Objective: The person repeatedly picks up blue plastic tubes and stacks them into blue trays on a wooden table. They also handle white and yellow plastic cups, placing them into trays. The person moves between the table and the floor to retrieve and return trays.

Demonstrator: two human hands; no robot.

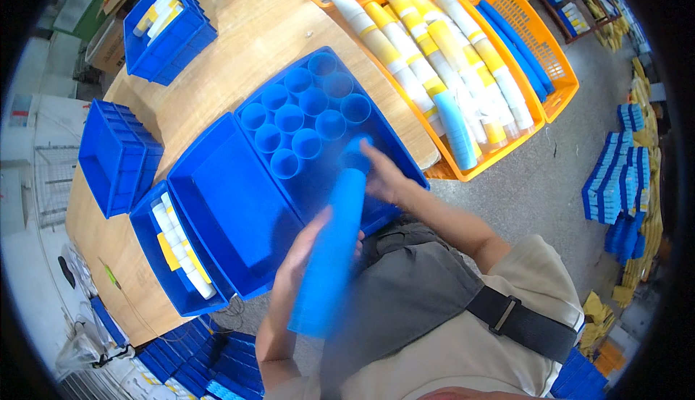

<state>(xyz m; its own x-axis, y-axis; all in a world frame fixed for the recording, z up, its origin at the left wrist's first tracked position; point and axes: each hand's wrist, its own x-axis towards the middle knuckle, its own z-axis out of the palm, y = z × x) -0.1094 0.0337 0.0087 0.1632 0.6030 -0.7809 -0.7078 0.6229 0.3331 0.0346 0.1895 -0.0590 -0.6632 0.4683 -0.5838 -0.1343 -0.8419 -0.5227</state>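
My left hand (305, 246) is wrapped around a long stack of nested blue cups (334, 255), which I hold slanted in front of my body. At the upper end of that stack, my right hand (385, 177) grips a single blue cup (353, 155), a little blurred by motion. Whether this cup is fully apart from the stack is hard to tell. Beneath my hands lies a shallow blue tray (315, 183). Several blue cups (289, 119) stand in rows in its far part, their round mouths facing up.
A second blue tray (224, 190) adjoins on the left. Farther left are blue bins (108, 161), one (156, 244) holding white and yellow cup stacks. Orange crates (532, 121) with cup stacks (441, 45) stand at the back right. The wooden table's (239, 45) edge curves around.
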